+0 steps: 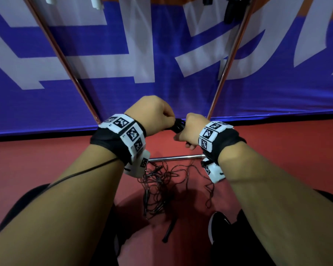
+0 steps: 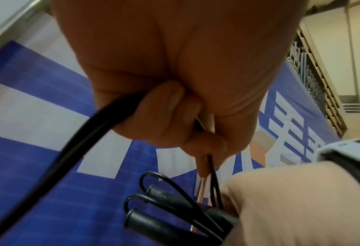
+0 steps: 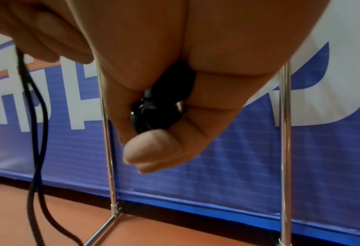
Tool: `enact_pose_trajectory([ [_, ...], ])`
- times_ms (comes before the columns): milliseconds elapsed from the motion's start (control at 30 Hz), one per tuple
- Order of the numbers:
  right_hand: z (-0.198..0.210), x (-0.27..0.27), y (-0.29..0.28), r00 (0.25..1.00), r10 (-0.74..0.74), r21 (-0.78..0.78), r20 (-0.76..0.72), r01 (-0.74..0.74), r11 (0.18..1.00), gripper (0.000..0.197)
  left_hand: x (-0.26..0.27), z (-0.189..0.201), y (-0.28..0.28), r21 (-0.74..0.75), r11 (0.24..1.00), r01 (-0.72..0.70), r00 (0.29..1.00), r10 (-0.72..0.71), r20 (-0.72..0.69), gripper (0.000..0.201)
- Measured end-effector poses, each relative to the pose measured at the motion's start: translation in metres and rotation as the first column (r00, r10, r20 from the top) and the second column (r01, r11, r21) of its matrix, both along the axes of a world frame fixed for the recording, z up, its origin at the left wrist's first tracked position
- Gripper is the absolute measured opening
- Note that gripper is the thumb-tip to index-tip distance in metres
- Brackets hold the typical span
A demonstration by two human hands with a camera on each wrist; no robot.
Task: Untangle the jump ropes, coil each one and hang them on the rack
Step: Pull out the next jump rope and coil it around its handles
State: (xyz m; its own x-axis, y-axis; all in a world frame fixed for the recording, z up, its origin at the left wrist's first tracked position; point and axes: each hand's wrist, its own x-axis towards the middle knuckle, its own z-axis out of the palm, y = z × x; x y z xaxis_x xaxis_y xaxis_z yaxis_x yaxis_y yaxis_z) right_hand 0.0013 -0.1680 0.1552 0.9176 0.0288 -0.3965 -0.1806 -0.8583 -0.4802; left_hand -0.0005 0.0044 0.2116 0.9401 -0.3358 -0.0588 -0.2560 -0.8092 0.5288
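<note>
Head view, right hand (image 1: 188,129) gripping rope handles (image 1: 178,126)

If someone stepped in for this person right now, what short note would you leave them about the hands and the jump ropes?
Left hand: fingers curled, pinching thin black rope strands.
Right hand: grips a bundle of black rope handles, held up in front of the rack.
On the red floor: a tangled heap of black ropes lies between the feet, by the rack's base bar.
Done: some items already hang at the rack's top, though what they are is unclear.
Left: finish coiling the rope in hand, hang it, then untangle, coil and hang the heap.
</note>
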Motion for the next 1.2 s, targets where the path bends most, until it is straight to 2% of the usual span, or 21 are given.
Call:
enact_pose_trajectory([
  [67, -0.001, -0.002, 0.003, 1.000, 0.002, -0.007, 0.001, -0.002, 1.000, 0.032, 0.003, -0.005, -0.001, 0.006, 0.999, -0.045, 0.998, 0.045, 0.038, 0.016],
  [233, -0.001, -0.004, 0.006, 1.000, 0.008, -0.008, 0.017, -0.007, 1.000, 0.036, 0.011, -0.015, 0.000, 0.002, 0.989, -0.150, 0.987, 0.150, 0.064, 0.005],
  [400, 0.000, -0.005, 0.007, 0.999, 0.045, -0.009, 0.005, -0.045, 0.999, 0.049, 0.020, -0.024, 0.003, -0.062, 0.982, -0.178, 0.983, 0.181, 0.041, 0.006],
  [567, 0.001, -0.007, 0.005, 0.996, 0.092, -0.005, 0.015, -0.092, 0.996, 0.053, 0.019, -0.027, -0.002, -0.111, 0.978, -0.178, 0.982, 0.183, 0.038, 0.005],
  [733, 0.000, -0.005, -0.001, 0.995, 0.096, 0.037, -0.014, -0.096, 0.995, 0.047, 0.013, -0.014, -0.002, -0.277, 0.951, -0.137, 0.990, 0.129, -0.047, 0.005],
  [867, -0.002, 0.002, -0.004, 0.999, 0.024, 0.167, -0.027, -0.019, 0.986, 0.025, 0.005, 0.005, 0.000, -0.395, 0.908, -0.137, 0.976, 0.054, -0.213, 0.005],
  [1000, 0.000, 0.006, -0.005, 0.999, -0.035, 0.219, -0.021, 0.039, 0.975, 0.017, 0.003, 0.010, 0.002, -0.413, 0.899, -0.147, 0.966, 0.041, -0.254, 0.008],
  [1100, 0.002, 0.005, -0.006, 0.990, -0.137, 0.325, -0.035, 0.141, 0.935, 0.010, 0.006, 0.007, 0.003, -0.394, 0.911, -0.126, 0.965, 0.021, -0.260, 0.009],
  [1200, 0.005, 0.004, -0.004, 0.977, -0.196, 0.425, -0.082, 0.212, 0.880, 0.016, 0.007, 0.002, 0.001, -0.376, 0.912, -0.167, 0.932, 0.022, -0.361, 0.014],
])
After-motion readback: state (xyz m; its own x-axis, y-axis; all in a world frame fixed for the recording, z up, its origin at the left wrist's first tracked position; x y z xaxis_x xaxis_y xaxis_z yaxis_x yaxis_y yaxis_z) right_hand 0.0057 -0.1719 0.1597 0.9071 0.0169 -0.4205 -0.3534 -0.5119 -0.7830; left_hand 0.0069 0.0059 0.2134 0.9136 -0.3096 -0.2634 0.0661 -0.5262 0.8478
